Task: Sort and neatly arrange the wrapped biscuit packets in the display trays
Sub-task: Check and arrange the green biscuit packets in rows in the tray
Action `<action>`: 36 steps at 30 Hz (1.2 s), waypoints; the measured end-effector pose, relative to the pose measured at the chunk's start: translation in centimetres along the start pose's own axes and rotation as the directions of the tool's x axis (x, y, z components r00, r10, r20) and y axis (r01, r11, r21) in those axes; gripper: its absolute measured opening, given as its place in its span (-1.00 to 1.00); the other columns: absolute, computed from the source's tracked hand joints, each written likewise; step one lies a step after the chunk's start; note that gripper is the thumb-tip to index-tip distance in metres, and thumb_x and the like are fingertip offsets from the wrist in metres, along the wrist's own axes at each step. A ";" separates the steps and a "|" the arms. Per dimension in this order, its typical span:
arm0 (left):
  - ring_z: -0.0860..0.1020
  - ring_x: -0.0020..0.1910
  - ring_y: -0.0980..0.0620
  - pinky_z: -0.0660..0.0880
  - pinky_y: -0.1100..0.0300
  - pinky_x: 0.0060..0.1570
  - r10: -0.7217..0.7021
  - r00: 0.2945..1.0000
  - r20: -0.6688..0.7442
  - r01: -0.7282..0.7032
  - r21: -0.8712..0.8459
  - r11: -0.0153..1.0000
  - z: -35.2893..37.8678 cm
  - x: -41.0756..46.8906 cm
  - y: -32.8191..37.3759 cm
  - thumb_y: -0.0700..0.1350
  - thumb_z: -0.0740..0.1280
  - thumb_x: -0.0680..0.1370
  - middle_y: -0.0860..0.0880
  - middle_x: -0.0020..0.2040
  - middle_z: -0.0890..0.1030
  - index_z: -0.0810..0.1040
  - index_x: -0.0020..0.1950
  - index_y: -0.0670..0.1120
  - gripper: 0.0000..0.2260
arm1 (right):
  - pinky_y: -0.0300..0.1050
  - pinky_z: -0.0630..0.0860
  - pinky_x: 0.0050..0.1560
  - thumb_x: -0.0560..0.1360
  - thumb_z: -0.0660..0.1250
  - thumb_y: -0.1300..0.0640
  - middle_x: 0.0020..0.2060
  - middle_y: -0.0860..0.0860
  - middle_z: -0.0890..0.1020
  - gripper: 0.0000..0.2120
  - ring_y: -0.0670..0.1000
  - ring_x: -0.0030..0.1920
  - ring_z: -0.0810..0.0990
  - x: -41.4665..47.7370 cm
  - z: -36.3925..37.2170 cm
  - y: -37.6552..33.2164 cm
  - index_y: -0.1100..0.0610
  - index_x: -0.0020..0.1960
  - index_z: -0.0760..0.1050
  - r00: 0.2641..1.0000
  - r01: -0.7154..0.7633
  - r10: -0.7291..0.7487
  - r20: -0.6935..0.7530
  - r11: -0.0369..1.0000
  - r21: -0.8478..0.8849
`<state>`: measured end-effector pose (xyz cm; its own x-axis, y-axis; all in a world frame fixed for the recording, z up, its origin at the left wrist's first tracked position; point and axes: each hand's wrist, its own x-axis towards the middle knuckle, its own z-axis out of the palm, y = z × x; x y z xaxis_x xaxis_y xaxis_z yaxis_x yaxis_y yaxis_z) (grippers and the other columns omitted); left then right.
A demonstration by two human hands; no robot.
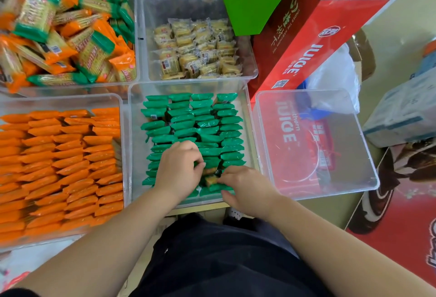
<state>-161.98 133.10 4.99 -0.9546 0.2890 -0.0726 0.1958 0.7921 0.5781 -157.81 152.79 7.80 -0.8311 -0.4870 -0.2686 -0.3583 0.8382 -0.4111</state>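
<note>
Pinching green packets [207, 129] in the near tray [139, 190], our left hand [179, 167] and right hand [243, 186] fingers clamp one each.

Bright, even light is falling from overhead, casting only faint shadows beneath the left hand [178, 167] and the right hand [245, 186]. Glare is glinting off the green packets [207, 129] just beyond both hands and whitening the clear tray [306, 91] to the right of the right hand. Far left of the left hand, the mixed packets [59, 37] are smearing into blur, and straight edges are bowing near the corners.
</note>
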 end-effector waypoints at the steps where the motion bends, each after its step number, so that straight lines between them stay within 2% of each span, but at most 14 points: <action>1: 0.54 -0.09 -0.04 0.50 0.04 -0.03 -0.012 1.000 -0.003 0.011 -0.036 0.999 -0.7 0.0 0.1 -0.17 0.52 0.45 0.03 -0.12 0.62 0.66 -0.25 -0.10 -0.90 | 0.00 0.62 -0.07 0.49 0.31 0.08 -0.08 0.04 0.65 -0.73 0.12 -0.11 0.63 0.1 0.1 -0.1 0.13 0.10 0.68 1.000 -0.011 0.012 0.024 1.000 -0.016; 3: 0.57 -0.10 -0.01 0.53 0.03 -0.02 -0.056 0.998 -0.019 0.053 -0.101 0.993 -2.2 -0.3 0.2 -0.17 0.47 0.49 0.03 -0.14 0.64 0.66 -0.22 -0.10 -0.90 | 0.03 0.61 -0.04 0.53 0.27 0.08 -0.03 0.05 0.64 -0.72 0.13 -0.06 0.63 0.5 0.3 -0.1 0.13 0.12 0.67 0.997 -0.029 0.031 0.074 0.999 -0.040; 7: 0.59 -0.21 0.04 0.52 0.13 -0.15 -0.257 0.962 -0.093 0.230 -0.235 0.944 -5.9 -1.4 0.2 -0.12 0.44 0.54 0.05 -0.21 0.65 0.68 -0.15 -0.05 -0.92 | 0.06 0.58 0.01 0.63 0.24 0.11 0.05 0.06 0.56 -0.75 0.14 -0.03 0.60 1.6 0.8 -0.1 0.13 0.17 0.65 0.985 -0.073 0.083 0.153 0.995 -0.069; 10: 0.58 -0.21 0.11 0.52 0.16 -0.18 -0.358 0.922 -0.145 0.292 -0.345 0.892 -8.1 -2.7 0.0 -0.15 0.46 0.53 0.10 -0.22 0.65 0.69 -0.16 -0.05 -0.93 | 0.04 0.56 -0.08 0.63 0.23 0.11 0.00 0.06 0.51 -0.77 0.16 -0.09 0.58 2.6 1.1 -0.2 0.12 0.10 0.65 0.980 -0.097 0.112 0.162 0.991 -0.097; 15: 0.57 -0.25 0.16 0.45 0.20 -0.27 -0.449 0.884 -0.131 0.346 -0.464 0.815 -9.1 -5.3 -0.6 -0.17 0.46 0.52 0.09 -0.27 0.66 0.68 -0.20 -0.01 -0.89 | 0.00 0.60 -0.10 0.57 0.27 0.18 -0.07 -0.04 0.62 -0.78 0.08 -0.03 0.54 3.6 1.9 -0.2 0.00 0.05 0.67 0.979 -0.036 0.088 0.185 0.963 -0.268; 18: 0.59 -0.22 0.19 0.51 0.11 -0.24 -0.483 0.869 -0.107 0.375 -0.493 0.785 -8.9 -6.4 -1.0 -0.16 0.47 0.52 0.10 -0.27 0.66 0.68 -0.21 0.01 -0.88 | 0.01 0.57 -0.08 0.58 0.20 0.15 -0.04 -0.08 0.66 -0.73 0.05 -0.03 0.41 3.6 1.5 0.2 -0.03 0.06 0.67 0.967 -0.045 0.116 0.227 0.954 -0.296; 20: 0.61 -0.15 0.20 0.62 -0.05 -0.19 -0.521 0.851 -0.062 0.410 -0.540 0.735 -8.7 -7.1 -1.3 -0.14 0.47 0.53 0.10 -0.24 0.67 0.68 -0.20 0.02 -0.88 | 0.02 0.54 -0.04 0.55 0.16 0.15 -0.02 -0.07 0.65 -0.70 0.05 -0.03 0.37 3.4 1.2 0.3 -0.02 0.04 0.66 0.956 -0.049 0.130 0.265 0.955 -0.294; 24: 0.61 -0.09 0.18 0.64 -0.17 -0.16 -0.537 0.843 -0.015 0.425 -0.595 0.683 -8.8 -7.8 -1.2 -0.15 0.47 0.53 0.10 -0.18 0.68 0.68 -0.18 0.01 -0.89 | 0.03 0.50 0.05 0.57 0.13 0.13 0.12 -0.05 0.60 -0.66 0.06 -0.01 0.36 2.8 0.9 -0.1 -0.03 0.20 0.60 0.942 -0.025 0.127 0.312 0.951 -0.309; 26: 0.62 -0.10 0.13 0.63 -0.18 -0.12 -0.546 0.838 0.003 0.430 -0.618 0.658 -9.0 -7.8 -0.9 -0.16 0.47 0.53 0.07 -0.20 0.68 0.68 -0.18 0.00 -0.89 | 0.03 0.49 0.07 0.56 0.12 0.14 0.16 -0.05 0.61 -0.66 0.06 0.00 0.37 2.4 0.9 -0.1 -0.01 0.21 0.59 0.946 -0.048 0.138 0.295 0.955 -0.291; 29: 0.63 -0.15 0.08 0.64 -0.10 -0.09 -0.550 0.834 0.025 0.431 -0.653 0.623 -9.4 -7.8 -0.3 -0.20 0.48 0.51 0.03 -0.22 0.68 0.68 -0.17 -0.04 -0.91 | 0.01 0.48 0.20 0.56 0.12 0.13 0.24 -0.05 0.62 -0.63 0.06 0.10 0.44 1.3 0.5 -0.2 0.01 0.26 0.59 0.966 -0.114 0.153 0.210 0.976 -0.188; 31: 0.63 -0.19 0.09 0.60 0.03 -0.13 -0.541 0.841 0.032 0.415 -0.680 0.604 -9.7 -7.8 0.3 -0.23 0.47 0.51 0.00 -0.23 0.68 0.68 -0.15 -0.08 -0.93 | -0.03 0.49 0.25 0.59 0.18 0.12 0.21 -0.07 0.64 -0.65 0.01 0.17 0.50 0.3 -0.6 -0.9 0.01 0.30 0.60 0.973 -0.210 0.212 0.090 0.977 -0.028; 32: 0.64 -0.21 0.09 0.57 0.09 -0.16 -0.537 0.843 0.034 0.406 -0.696 0.592 -9.8 -7.8 0.7 -0.24 0.46 0.51 -0.01 -0.24 0.68 0.68 -0.14 -0.10 -0.94 | -0.07 0.51 0.20 0.61 0.22 0.08 0.15 -0.08 0.66 -0.70 -0.03 0.15 0.54 -0.3 -1.3 -1.5 0.01 0.27 0.62 0.966 -0.259 0.258 0.021 0.962 0.084; 34: 0.65 -0.21 0.05 0.53 0.13 -0.18 -0.553 0.831 0.056 0.402 -0.747 0.529 -10.0 -7.7 1.4 -0.26 0.45 0.52 -0.03 -0.25 0.69 0.67 -0.11 -0.14 -0.96 | -0.13 0.55 0.04 0.63 0.28 -0.01 0.01 -0.12 0.70 -0.77 -0.11 0.02 0.61 -1.5 -3.1 -3.0 -0.01 0.18 0.66 0.929 -0.336 0.370 -0.019 0.863 0.376; 36: 0.67 -0.21 0.00 0.56 0.09 -0.14 -0.562 0.818 0.120 0.406 -0.812 0.418 -10.2 -7.7 2.2 -0.28 0.42 0.53 -0.06 -0.23 0.69 0.65 -0.09 -0.18 -0.97 | -0.17 0.56 -0.08 0.63 0.30 -0.02 -0.07 -0.08 0.71 -0.80 -0.13 -0.06 0.65 -2.4 -4.6 -4.5 -0.02 0.15 0.65 0.899 -0.358 0.432 0.071 0.632 0.687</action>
<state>-156.50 127.19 15.12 -0.8643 -0.1438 -0.4820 -0.4886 0.0118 0.8725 -156.15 151.30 14.31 -0.8719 -0.0927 -0.4809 0.3632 0.5362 -0.7620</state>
